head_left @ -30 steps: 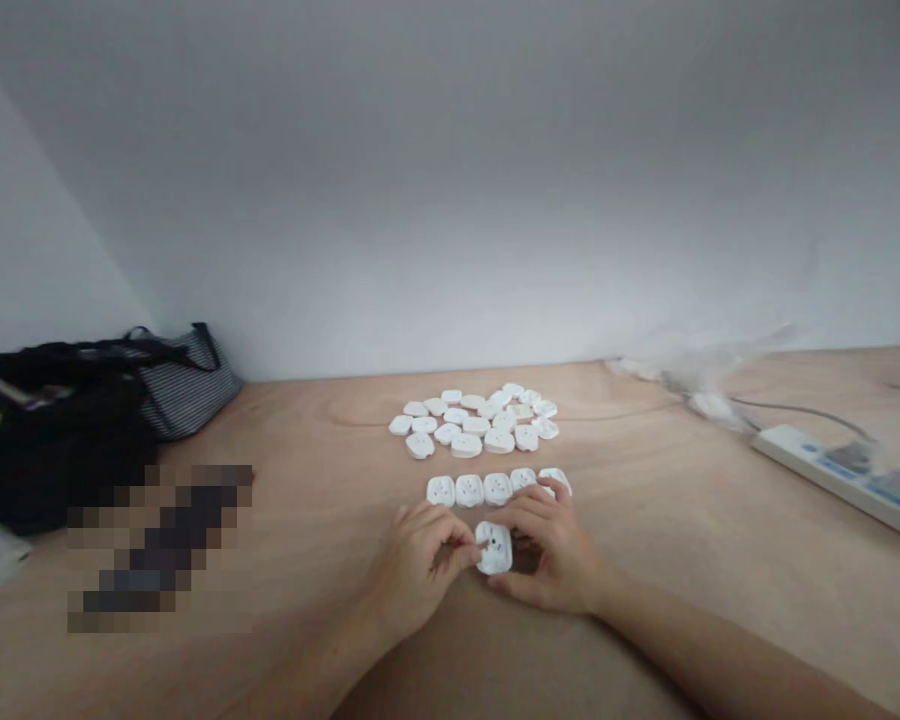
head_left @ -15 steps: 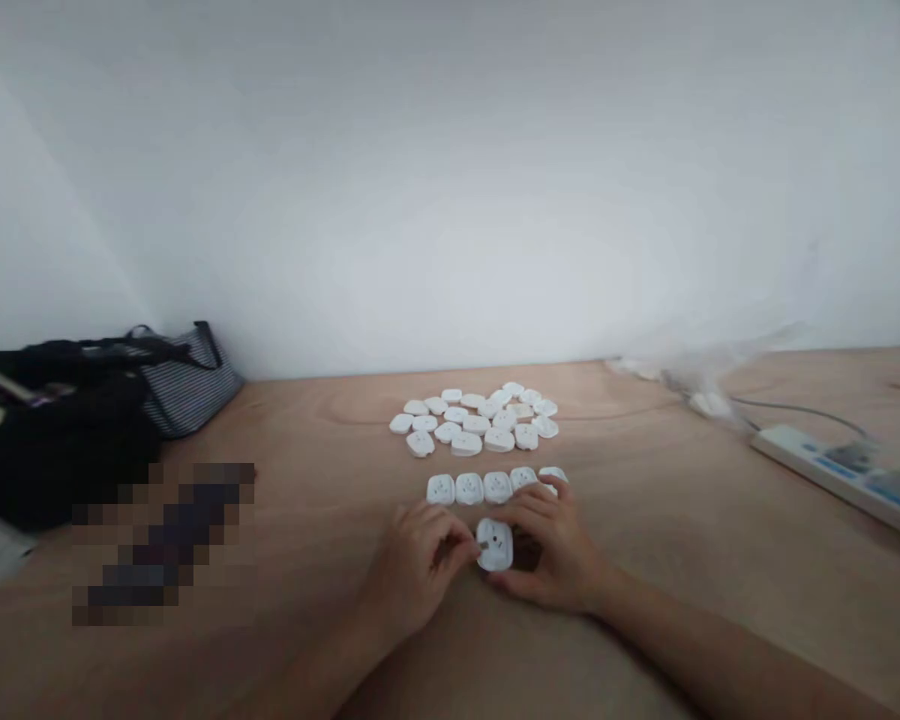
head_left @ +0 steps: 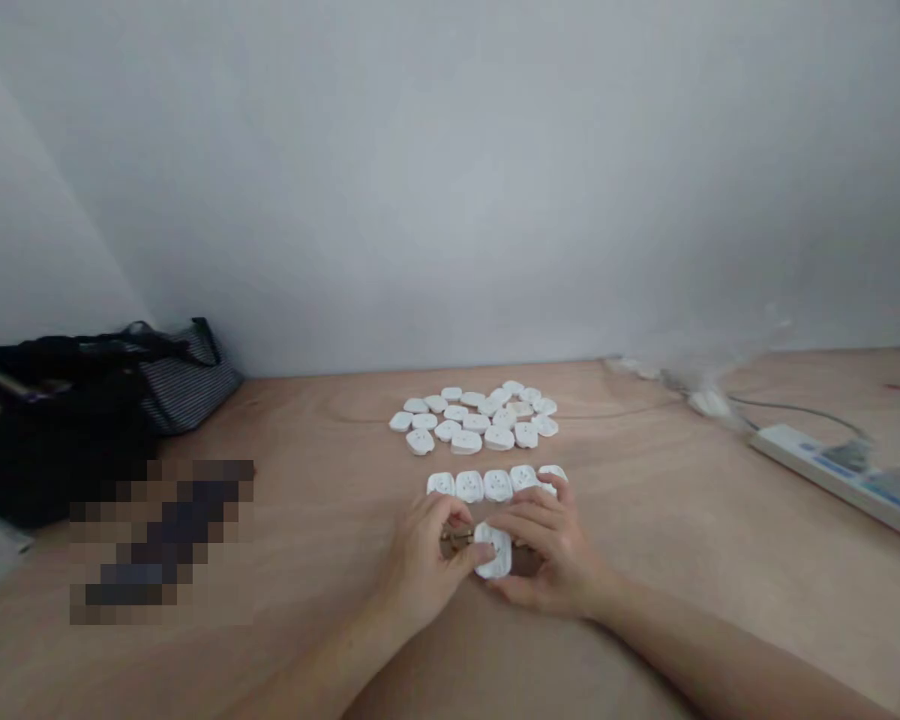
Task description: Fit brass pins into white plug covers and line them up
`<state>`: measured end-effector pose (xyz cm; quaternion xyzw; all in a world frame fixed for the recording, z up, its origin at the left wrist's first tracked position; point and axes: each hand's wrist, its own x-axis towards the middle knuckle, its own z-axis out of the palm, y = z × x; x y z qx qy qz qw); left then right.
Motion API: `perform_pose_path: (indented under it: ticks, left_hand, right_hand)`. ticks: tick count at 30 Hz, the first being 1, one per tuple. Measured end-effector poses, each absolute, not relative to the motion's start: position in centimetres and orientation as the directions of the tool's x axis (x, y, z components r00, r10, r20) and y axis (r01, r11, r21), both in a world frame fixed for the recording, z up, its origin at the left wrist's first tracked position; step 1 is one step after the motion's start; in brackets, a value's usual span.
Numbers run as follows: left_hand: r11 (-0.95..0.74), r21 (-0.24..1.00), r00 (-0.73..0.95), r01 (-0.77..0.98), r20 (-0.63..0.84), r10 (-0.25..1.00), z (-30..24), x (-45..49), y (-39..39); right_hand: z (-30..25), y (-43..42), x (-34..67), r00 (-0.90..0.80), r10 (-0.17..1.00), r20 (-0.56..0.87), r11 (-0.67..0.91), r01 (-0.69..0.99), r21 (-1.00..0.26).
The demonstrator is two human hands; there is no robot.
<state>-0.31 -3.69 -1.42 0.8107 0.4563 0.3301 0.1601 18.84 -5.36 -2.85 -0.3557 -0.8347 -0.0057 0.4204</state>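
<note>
A white rounded-square socket shell [head_left: 500,562] with small holes in its face is held just above the table. My right hand [head_left: 551,545] grips it from the right, fingers along its far edge and thumb at its near edge. My left hand [head_left: 427,555] has its thumb pressed onto the shell's face, its other fingers curled near the left edge. Whether a small part lies under that thumb is hidden. Small brass-coloured pieces [head_left: 456,538] show on the table behind the left hand's fingers. Beyond the hands runs a row of similar white shells [head_left: 469,487], its right end partly covered by my right fingers.
Farther back lies a loose cluster of white shells [head_left: 476,423]. A power strip [head_left: 832,470] with a grey cable and clear plastic wrap [head_left: 709,380] is at the right. At the left are a black bag [head_left: 52,430], a striped bag [head_left: 187,385] and a pixelated dark object [head_left: 172,535].
My left hand pinched a small metal-looking piece at the shell's left side; now its thumb presses on the face. Brass-coloured pieces show behind its fingers. The right hand keeps its grip.
</note>
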Motion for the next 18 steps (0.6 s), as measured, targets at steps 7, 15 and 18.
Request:
perform_pose_path:
  ticks: [7,15,18]
  left_hand:
    - [-0.564,0.573,0.552,0.594,0.220,0.804,-0.2,-3.9,-1.9]
    - [-0.604,0.553,0.581,0.574,0.245,0.776,-1.4,-4.2,-1.6]
    - [-0.628,0.515,0.561,0.584,0.304,0.770,-1.5,-4.0,-1.7]
  right_hand:
    - [-3.2,-4.9,19.5,-0.358,0.607,0.710,0.729,0.607,-0.317]
    - [-3.1,-5.1,19.5,-0.401,0.647,0.649,0.722,0.596,-0.352]
    - [-3.1,-5.1,19.5,-0.408,0.662,0.629,0.714,0.597,-0.366]
